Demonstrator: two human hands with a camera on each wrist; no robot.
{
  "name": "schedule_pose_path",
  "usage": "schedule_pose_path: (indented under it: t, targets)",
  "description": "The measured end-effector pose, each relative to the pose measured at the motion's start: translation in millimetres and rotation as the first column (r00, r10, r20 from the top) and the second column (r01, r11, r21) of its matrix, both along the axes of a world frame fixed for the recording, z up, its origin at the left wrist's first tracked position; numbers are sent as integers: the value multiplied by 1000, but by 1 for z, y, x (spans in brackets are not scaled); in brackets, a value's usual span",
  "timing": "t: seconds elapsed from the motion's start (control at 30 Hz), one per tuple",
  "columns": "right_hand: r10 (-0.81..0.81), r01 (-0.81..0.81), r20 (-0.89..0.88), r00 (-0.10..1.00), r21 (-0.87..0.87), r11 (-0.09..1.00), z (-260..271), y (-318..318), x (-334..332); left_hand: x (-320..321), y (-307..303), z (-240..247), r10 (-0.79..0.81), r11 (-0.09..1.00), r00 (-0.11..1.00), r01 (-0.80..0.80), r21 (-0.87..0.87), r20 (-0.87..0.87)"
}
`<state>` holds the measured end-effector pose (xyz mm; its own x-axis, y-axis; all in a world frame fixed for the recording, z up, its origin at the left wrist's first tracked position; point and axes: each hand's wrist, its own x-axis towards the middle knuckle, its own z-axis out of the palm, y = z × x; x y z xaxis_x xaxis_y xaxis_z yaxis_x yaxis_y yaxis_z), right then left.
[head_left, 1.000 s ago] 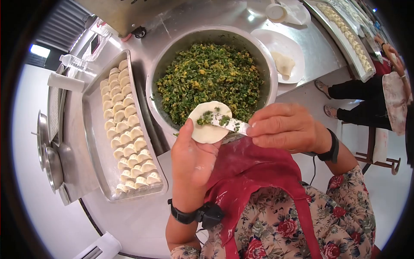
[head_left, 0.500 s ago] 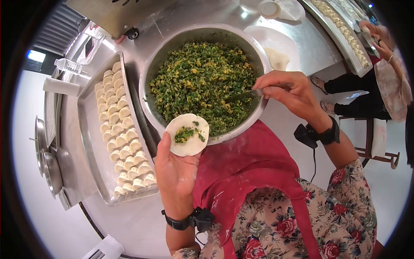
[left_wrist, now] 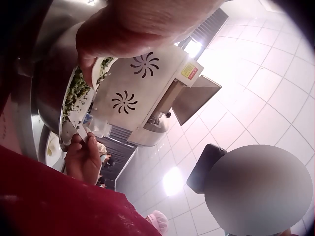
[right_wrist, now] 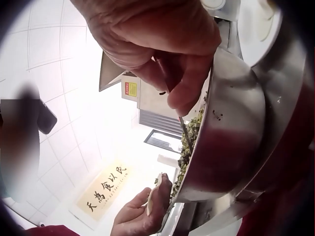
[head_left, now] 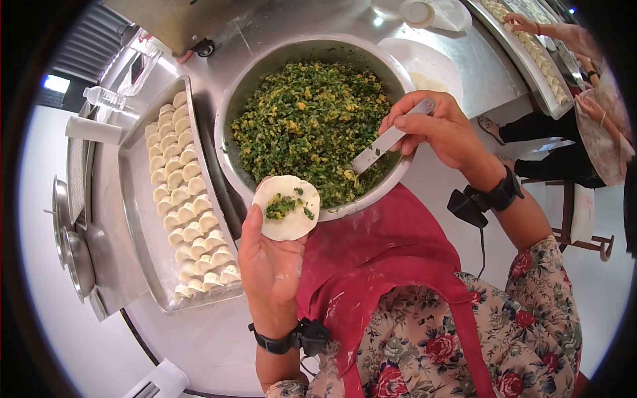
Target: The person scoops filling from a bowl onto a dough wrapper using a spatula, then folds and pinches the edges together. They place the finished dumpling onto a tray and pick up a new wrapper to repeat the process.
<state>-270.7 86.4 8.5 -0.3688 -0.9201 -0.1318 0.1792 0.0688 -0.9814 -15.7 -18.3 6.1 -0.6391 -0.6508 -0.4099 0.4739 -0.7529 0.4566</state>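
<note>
My left hand [head_left: 273,262] holds a round dumpling wrapper [head_left: 302,222] at the bowl's near left rim, the fingers beneath it and the thumb at its edge. A little chopped green and yellow filling [head_left: 280,206] lies on the wrapper. Over the right rim, my right hand [head_left: 441,129] grips a flat metal filling spatula [head_left: 388,142] by its handle, between thumb and fingers. The spatula's tip dips into the filling [head_left: 312,126] heaped in the big steel bowl [head_left: 229,156]. In the right wrist view the blade [right_wrist: 185,132] slants into the filling just inside the rim.
A long metal tray [head_left: 149,225] of shaped dumplings [head_left: 179,179] stands left of the bowl. Behind on the right is a white plate [head_left: 441,63] with a wrapper on it. At the far right, another person's hands [head_left: 521,24] are near another dumpling tray [head_left: 551,96].
The spatula left the wrapper, leaving filling there, and went right into the bowl's filling; its handle has since tilted upward. My left hand moved left and down with the wrapper, then stayed nearly still.
</note>
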Motion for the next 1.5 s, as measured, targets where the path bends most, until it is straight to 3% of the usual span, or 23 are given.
schedule_pose_path:
  t: [0.33, 0.63, 0.73, 0.83, 0.93, 0.97, 1.0, 1.07, 1.17, 1.27, 1.37, 1.5]
  targets:
    - [-51, 62, 219, 974, -46, 997, 1, -6, -5, -2, -3, -1, 5, 999, 998, -2, 45, -58]
    - [-93, 114, 181, 979, -110, 987, -1, -3, -9, -2, -2, 3, 17, 999, 1000, -17, 45, -4]
    - [-71, 96, 179, 981, -140, 985, 14, -5, -4, -5, 1, 0, -51, 995, 997, 55, 79, -55]
    - [-102, 110, 48, 994, -188, 976, 30, -4, 11, -16, 7, 5, -111, 993, 994, 112, 42, -21]
    - [-82, 7, -247, 965, -290, 957, 31, 5, 28, -27, 7, 9, -126, 991, 992, 127, 39, -30]
    - [-106, 14, -226, 968, -374, 927, 26, 8, 37, -28, 7, 8, -130, 990, 991, 132, 40, -42]
    - [-115, -103, -448, 886, -432, 896, 26, 10, 38, -29, 6, 7, -135, 990, 989, 137, 40, -55]
    - [-185, -358, -795, 578, -451, 818, 25, 12, 39, -29, 4, 6, -135, 990, 989, 137, 37, -60]
    - [-197, -504, -900, 390, -387, 772, 26, 17, 43, -26, -1, 2, -119, 990, 989, 125, 62, -85]
    - [-155, -563, -909, 387, -366, 741, 29, 21, 37, -23, -5, -1, -119, 990, 988, 125, 62, -94]
    - [-134, -491, -869, 475, -389, 780, 37, 27, 30, -20, -6, -1, -71, 995, 994, 77, 67, -81]
    - [-125, -230, -725, 677, -370, 900, 26, 30, 19, -14, -10, 2, -14, 997, 998, 18, 70, -67]
